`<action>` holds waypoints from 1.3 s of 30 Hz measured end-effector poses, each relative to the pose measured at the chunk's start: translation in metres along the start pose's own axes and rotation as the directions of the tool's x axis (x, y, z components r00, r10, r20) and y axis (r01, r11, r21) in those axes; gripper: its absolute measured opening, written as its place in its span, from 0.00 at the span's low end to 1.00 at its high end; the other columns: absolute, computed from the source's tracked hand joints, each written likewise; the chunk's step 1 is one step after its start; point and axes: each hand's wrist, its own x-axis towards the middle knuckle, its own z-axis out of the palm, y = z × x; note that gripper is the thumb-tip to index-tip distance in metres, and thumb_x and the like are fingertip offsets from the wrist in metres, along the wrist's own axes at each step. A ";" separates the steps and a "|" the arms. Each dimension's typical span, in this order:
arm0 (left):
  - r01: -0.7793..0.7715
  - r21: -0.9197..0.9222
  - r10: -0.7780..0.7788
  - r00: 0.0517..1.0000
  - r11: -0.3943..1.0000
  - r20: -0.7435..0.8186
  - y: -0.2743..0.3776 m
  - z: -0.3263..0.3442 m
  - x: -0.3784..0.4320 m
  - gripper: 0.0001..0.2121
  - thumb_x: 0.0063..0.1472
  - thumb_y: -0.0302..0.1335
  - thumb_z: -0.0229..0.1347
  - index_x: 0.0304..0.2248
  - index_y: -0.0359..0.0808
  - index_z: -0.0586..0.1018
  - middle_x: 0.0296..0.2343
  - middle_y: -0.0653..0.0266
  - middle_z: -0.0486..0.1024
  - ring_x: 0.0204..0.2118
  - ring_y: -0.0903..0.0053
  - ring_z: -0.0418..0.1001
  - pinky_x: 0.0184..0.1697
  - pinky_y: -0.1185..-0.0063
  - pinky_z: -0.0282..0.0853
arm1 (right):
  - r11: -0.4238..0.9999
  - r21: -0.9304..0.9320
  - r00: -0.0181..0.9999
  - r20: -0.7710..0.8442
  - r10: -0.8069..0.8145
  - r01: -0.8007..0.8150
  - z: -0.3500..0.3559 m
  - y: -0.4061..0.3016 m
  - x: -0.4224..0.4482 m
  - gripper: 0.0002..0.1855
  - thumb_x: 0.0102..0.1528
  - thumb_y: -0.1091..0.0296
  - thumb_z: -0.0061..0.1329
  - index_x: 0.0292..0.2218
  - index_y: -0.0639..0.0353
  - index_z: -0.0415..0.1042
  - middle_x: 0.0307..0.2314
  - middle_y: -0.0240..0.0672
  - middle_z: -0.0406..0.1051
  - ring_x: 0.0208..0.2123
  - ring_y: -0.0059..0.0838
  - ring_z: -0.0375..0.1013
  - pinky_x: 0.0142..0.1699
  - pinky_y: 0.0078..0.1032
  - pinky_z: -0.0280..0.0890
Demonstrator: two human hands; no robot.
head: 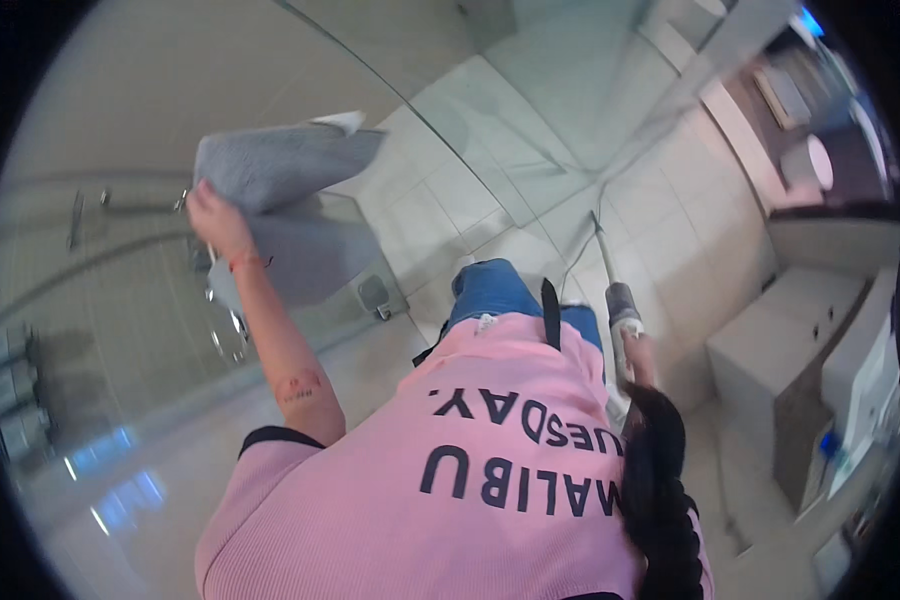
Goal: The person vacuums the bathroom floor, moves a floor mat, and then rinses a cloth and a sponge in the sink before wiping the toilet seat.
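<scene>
My left hand (219, 221) is up at the left with its fingers on the near edge of a grey towel (285, 161). The towel is folded over and has a pale tag or corner at its far end. Just below it, a second grey cloth shape (311, 259) shows at the glass; I cannot tell whether it is a reflection. Down by my right leg, my right hand (637, 354) grips the handle of a stick vacuum cleaner (621, 301). Its pale tube slopes away to the floor, and its head is hard to make out.
A glass shower panel (420, 112) crosses the upper middle. Pale tiles (465, 195) cover the floor. Metal fittings (229, 334) and a square drain-like plate (373, 291) sit at the left. A light cabinet (784, 322) stands right, below a shelf with a white cup (808, 163).
</scene>
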 end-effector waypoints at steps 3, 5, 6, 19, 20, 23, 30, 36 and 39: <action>0.068 0.056 -0.068 0.998 0.996 -0.006 0.013 -0.029 -0.020 0.16 0.62 0.35 0.43 0.31 0.25 0.71 0.28 0.45 0.71 0.30 0.60 0.68 0.37 0.71 0.61 | 0.997 -0.071 1.000 -0.005 -0.026 0.026 -0.018 -0.010 0.015 0.33 0.48 0.42 0.46 0.34 0.74 0.71 0.25 0.53 0.72 0.30 0.46 0.74 0.35 0.37 0.66; 0.068 0.048 -0.069 0.997 0.997 0.023 0.039 -0.024 -0.056 0.16 0.62 0.35 0.43 0.31 0.25 0.70 0.27 0.45 0.70 0.30 0.61 0.68 0.36 0.71 0.61 | 0.996 -0.064 0.998 0.005 -0.063 0.063 -0.038 -0.018 0.033 0.35 0.48 0.42 0.45 0.36 0.74 0.70 0.28 0.55 0.72 0.34 0.48 0.73 0.38 0.38 0.66; 0.126 0.066 -0.134 0.981 0.990 0.137 0.041 -0.024 -0.075 0.16 0.62 0.35 0.43 0.34 0.26 0.71 0.29 0.48 0.72 0.31 0.64 0.69 0.38 0.73 0.62 | 0.997 -0.038 0.998 0.000 -0.070 0.070 -0.048 -0.017 0.039 0.35 0.48 0.41 0.45 0.36 0.74 0.70 0.29 0.56 0.71 0.35 0.48 0.72 0.38 0.38 0.65; 0.367 0.006 -0.215 0.531 0.930 0.820 0.211 0.094 -0.314 0.14 0.52 0.32 0.59 0.30 0.27 0.77 0.23 0.68 0.73 0.26 0.87 0.64 0.31 0.84 0.61 | 0.999 0.053 1.000 0.012 -0.007 0.006 -0.190 -0.013 0.168 0.32 0.47 0.45 0.46 0.39 0.71 0.69 0.32 0.58 0.70 0.39 0.50 0.70 0.44 0.39 0.64; 0.284 -0.166 -0.030 0.575 0.944 0.817 0.234 0.117 -0.322 0.13 0.51 0.31 0.60 0.31 0.28 0.76 0.25 0.65 0.73 0.27 0.86 0.65 0.32 0.83 0.62 | 0.999 0.012 0.998 0.036 -0.052 0.052 -0.203 -0.015 0.181 0.32 0.47 0.45 0.46 0.39 0.70 0.69 0.32 0.57 0.70 0.39 0.50 0.70 0.45 0.39 0.64; 0.300 -0.233 0.055 0.500 0.925 0.864 0.301 0.182 -0.329 0.13 0.51 0.30 0.59 0.33 0.30 0.75 0.31 0.61 0.73 0.33 0.81 0.67 0.37 0.81 0.63 | 0.977 -0.188 0.973 0.223 -0.061 0.105 -0.246 -0.021 0.220 0.29 0.47 0.42 0.44 0.39 0.61 0.70 0.36 0.51 0.70 0.41 0.46 0.69 0.45 0.37 0.64; 0.179 -0.515 0.189 0.791 0.838 0.582 0.506 0.330 -0.252 0.24 0.57 0.33 0.52 0.51 0.35 0.62 0.33 0.60 0.71 0.39 0.73 0.68 0.44 0.78 0.61 | 0.970 -0.185 0.965 0.237 -0.111 0.157 -0.313 0.021 0.290 0.32 0.47 0.40 0.44 0.39 0.61 0.71 0.36 0.48 0.71 0.40 0.44 0.71 0.45 0.36 0.64; -0.114 -0.260 0.240 0.815 0.959 0.528 0.555 0.389 -0.164 0.25 0.51 0.42 0.54 0.49 0.52 0.64 0.33 0.56 0.75 0.39 0.60 0.72 0.41 0.72 0.65 | 0.966 -0.196 0.931 0.352 -0.090 0.168 -0.337 0.068 0.321 0.30 0.47 0.45 0.46 0.38 0.66 0.70 0.35 0.53 0.71 0.39 0.43 0.71 0.44 0.36 0.65; -0.075 -0.281 0.195 0.881 0.957 0.430 0.569 0.400 -0.182 0.19 0.50 0.39 0.54 0.41 0.46 0.69 0.33 0.55 0.75 0.38 0.57 0.72 0.40 0.70 0.66 | 0.936 -0.259 0.904 0.410 -0.118 0.239 -0.356 0.073 0.314 0.29 0.47 0.46 0.47 0.39 0.66 0.69 0.36 0.53 0.70 0.41 0.46 0.70 0.45 0.37 0.64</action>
